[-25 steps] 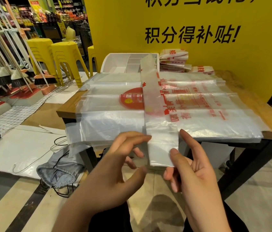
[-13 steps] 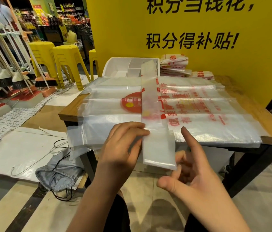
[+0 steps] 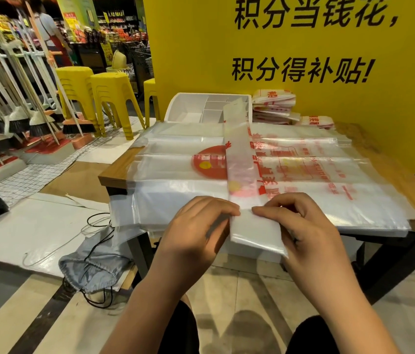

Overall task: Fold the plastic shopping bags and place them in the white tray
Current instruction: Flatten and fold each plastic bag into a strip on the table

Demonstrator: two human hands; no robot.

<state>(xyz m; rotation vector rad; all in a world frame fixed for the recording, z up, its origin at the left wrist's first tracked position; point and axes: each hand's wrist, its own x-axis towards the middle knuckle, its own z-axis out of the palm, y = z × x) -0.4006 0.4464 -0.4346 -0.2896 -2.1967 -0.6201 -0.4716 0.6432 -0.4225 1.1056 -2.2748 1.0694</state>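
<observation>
A clear plastic bag folded into a long narrow strip (image 3: 239, 159) runs from the table's near edge back to the white tray (image 3: 183, 104). My left hand (image 3: 196, 231) pinches the strip's near end from the left. From the right, my right hand (image 3: 303, 231) pinches the same end, fingers curled over it. The near end is doubled over into a small flap (image 3: 255, 231) that hangs past the table edge. Under the strip lies a flat stack of clear bags with red print (image 3: 316, 175). The tray has several compartments, and those I can see hold nothing.
Folded bags are piled (image 3: 274, 106) right of the tray against the yellow wall. The wooden table (image 3: 114, 172) edge shows at left. A grey drawstring bag with cables (image 3: 94, 267) lies on the floor. Yellow stools (image 3: 114, 98) and brooms (image 3: 35, 123) stand at the left.
My right hand rose from below the strip and closed on its near end. The hanging end has been folded up shorter, and both hands now meet on it at the table edge.
</observation>
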